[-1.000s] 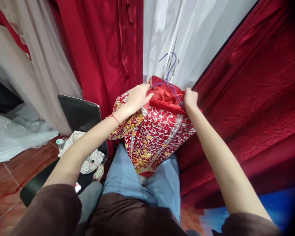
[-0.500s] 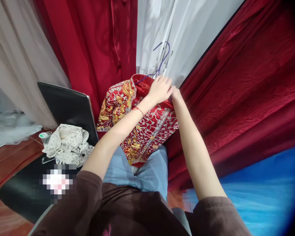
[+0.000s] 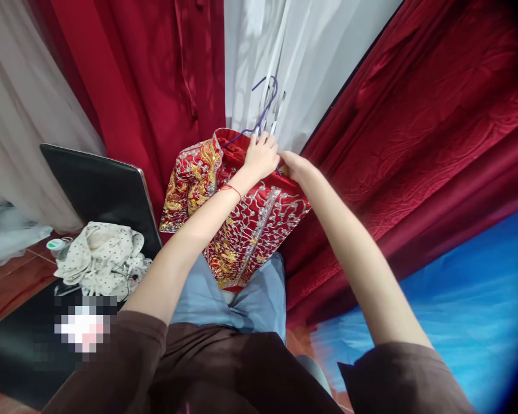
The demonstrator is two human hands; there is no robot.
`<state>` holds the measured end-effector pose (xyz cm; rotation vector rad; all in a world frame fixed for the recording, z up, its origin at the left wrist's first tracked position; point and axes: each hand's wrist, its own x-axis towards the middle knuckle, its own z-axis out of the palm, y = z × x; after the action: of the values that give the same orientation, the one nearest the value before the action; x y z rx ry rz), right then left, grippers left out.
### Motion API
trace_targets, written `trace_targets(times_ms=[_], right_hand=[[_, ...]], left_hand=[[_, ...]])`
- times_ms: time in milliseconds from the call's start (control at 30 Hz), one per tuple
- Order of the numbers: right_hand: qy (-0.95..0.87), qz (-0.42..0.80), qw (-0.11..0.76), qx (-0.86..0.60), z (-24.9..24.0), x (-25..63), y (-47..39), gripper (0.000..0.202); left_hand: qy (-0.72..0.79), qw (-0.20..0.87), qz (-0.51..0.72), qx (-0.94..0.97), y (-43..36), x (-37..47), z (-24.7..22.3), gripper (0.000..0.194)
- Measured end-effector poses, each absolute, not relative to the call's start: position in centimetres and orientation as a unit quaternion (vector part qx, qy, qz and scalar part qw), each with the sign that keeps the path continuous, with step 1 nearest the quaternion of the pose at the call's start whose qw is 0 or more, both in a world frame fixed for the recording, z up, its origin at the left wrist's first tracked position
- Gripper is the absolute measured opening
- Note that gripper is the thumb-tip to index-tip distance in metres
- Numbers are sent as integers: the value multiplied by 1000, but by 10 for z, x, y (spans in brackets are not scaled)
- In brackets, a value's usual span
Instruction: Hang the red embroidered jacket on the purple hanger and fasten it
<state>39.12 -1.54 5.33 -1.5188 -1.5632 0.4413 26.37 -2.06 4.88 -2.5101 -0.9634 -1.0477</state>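
Note:
A red jacket (image 3: 250,224) with gold and silver embroidery hangs over my lap on a purple wire hanger (image 3: 263,109). My left hand (image 3: 261,156) grips the jacket's collar at the base of the hanger, a red string around its wrist. Just to its right, my right hand (image 3: 294,167) pinches the embroidered fabric at the garment's upper edge, nearly touching the left hand. The hanger's hook sticks up free in front of a white curtain (image 3: 311,52).
Red curtains (image 3: 155,86) hang behind and a crinkled red drape (image 3: 423,144) runs along the right. A black chair (image 3: 99,190) on the left carries a spotted cream bag (image 3: 101,259). Blue fabric (image 3: 470,299) lies at lower right.
My left hand crossed from the jacket's left shoulder to the collar beside my right hand. The jacket turned, showing its gold-embroidered left side. The view drifted right.

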Motion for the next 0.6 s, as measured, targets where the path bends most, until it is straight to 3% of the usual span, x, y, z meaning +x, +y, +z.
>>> trace_targets(times_ms=[133, 267, 367, 500, 600], right_hand=[[-591, 190, 415, -665, 86, 416, -35, 14], [-693, 55, 373, -615, 99, 441, -56, 15], [-719, 12, 334, -610, 84, 451, -64, 22], [-681, 59, 322, -655, 41, 451, -71, 7], [-622, 75, 315, -713, 10, 450, -80, 20]], left_hand=[[-335, 136, -364, -858, -20, 273, 50, 40], [-325, 128, -378, -857, -19, 273, 48, 38], [-316, 120, -397, -853, -17, 267, 46, 35], [-315, 114, -398, -854, -19, 260, 45, 35], [-318, 116, -380, -861, -20, 258, 45, 35]])
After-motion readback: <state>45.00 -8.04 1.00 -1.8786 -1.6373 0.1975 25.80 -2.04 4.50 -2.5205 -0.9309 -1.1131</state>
